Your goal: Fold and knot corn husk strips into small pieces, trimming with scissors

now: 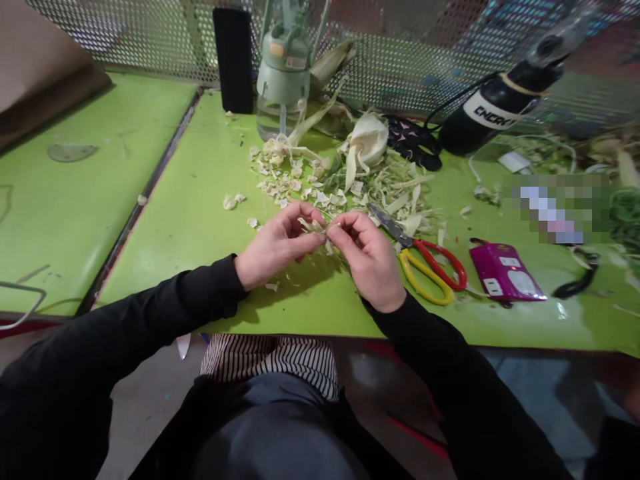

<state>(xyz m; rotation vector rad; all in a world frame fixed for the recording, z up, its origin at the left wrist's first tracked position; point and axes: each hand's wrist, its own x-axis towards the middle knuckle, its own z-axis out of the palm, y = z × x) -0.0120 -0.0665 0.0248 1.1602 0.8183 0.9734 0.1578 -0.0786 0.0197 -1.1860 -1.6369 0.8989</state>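
Note:
My left hand point(283, 240) and my right hand point(367, 257) meet over the front of the green table. Between their fingertips they pinch pale strips of dried corn husk point(311, 227), both hands closed on it. Just beyond lies a heap of pale husk shreds point(400, 190), with small cut husk petals point(283, 183) spread to its left. A cupped piece of whole husk point(369, 141) rests on the heap. Right of my right hand are scissors point(410, 243) with one red and one yellow handle, their blades touching the scraps.
A water bottle point(283, 87) and an upright black phone point(234, 63) stand at the back by a perforated metal screen point(165, 40). A black bottle point(493, 110) leans at the right. A purple power socket point(507, 272) lies near the front right. Brown paper point(45, 67) fills the far left.

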